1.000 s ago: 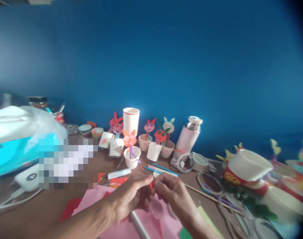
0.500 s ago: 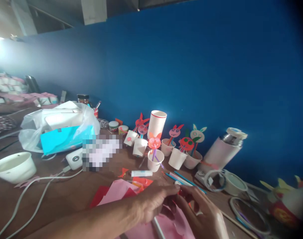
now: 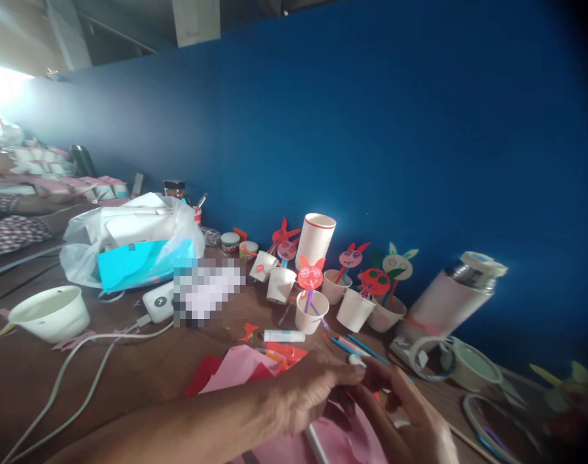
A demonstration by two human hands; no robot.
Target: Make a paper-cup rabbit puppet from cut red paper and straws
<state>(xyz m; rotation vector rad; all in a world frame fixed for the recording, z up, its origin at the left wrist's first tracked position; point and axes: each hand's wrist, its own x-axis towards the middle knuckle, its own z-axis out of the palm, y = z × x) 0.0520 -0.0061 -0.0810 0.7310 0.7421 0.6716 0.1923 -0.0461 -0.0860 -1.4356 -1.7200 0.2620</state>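
Low in the view, my left hand [image 3: 313, 390] and my right hand [image 3: 407, 412] meet, thumbs and fingertips pinched close together. Whatever lies between the fingertips is small and mostly hidden; a bit of red shows there. Under both hands are sheets of pink paper [image 3: 238, 370], with red paper [image 3: 204, 377] at their left. A slim white stick-like thing [image 3: 318, 444] rests on the paper below my left hand. Just beyond the fingers lie blue pens [image 3: 369, 348], and a white glue tube [image 3: 284, 336] is a little to their left.
Paper cups with rabbit-faced cutouts [image 3: 312, 312] stand ahead, before a cup stack [image 3: 317, 238]. At right are a thermos [image 3: 451, 296] and tape rolls [image 3: 432, 357]. At left are a plastic bag [image 3: 144, 225], a white bowl [image 3: 49, 312], cables [image 3: 64, 367] and another person's checked sleeve [image 3: 18, 235].
The view has swung slightly left, so the things on the table appear further right. More of the other person's arms shows. My hands keep nearly the same pinched pose.
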